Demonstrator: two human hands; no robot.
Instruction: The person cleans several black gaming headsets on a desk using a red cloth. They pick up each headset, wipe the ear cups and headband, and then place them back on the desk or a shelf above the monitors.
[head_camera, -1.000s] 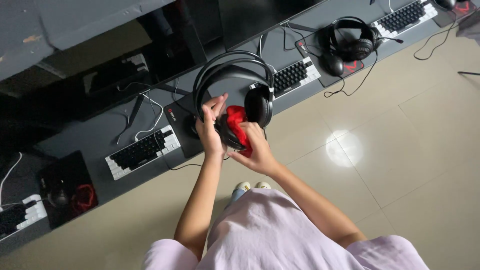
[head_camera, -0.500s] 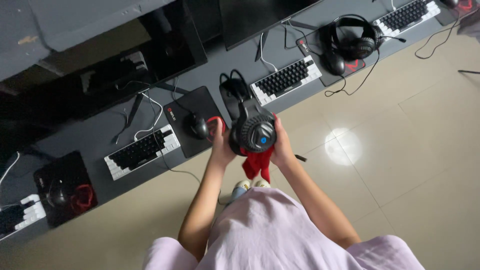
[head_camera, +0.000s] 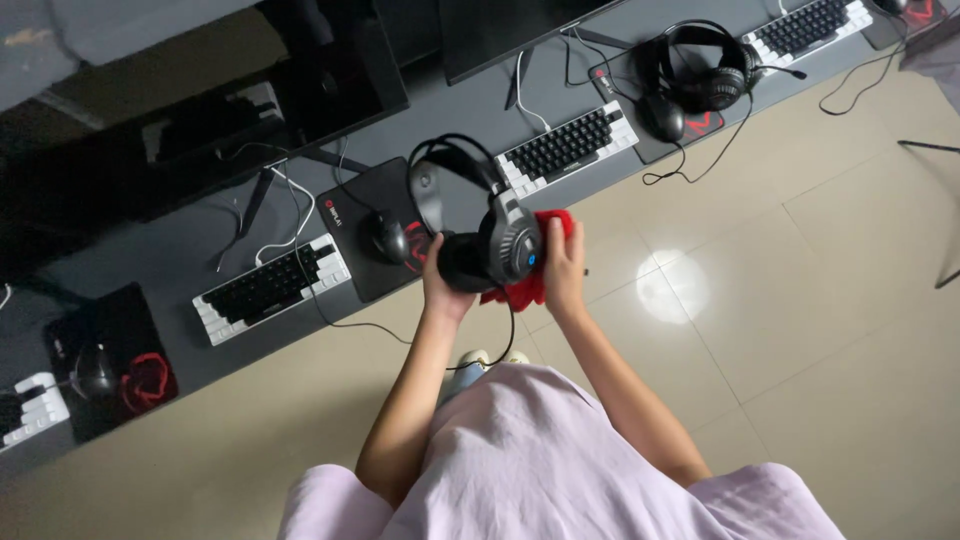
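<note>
I hold a black headset (head_camera: 478, 222) with a grey ear cup in front of me, above the edge of a long dark desk (head_camera: 190, 260). My left hand (head_camera: 440, 285) grips the lower ear cup from the left. My right hand (head_camera: 563, 268) presses a red cloth (head_camera: 535, 282) against the grey ear cup's right side. The headset's cable hangs down toward my feet.
On the desk lie a black mouse (head_camera: 386, 238) on a black mouse pad (head_camera: 362, 215), several white-and-black keyboards (head_camera: 270, 288), a second headset (head_camera: 700, 75) at the upper right, and monitors (head_camera: 300, 80) behind. Beige tiled floor (head_camera: 820, 300) spreads to the right.
The headset has turned from lying over the mouse pad to upright with the ear cup facing me. The red cloth has moved from below the cup to its right side.
</note>
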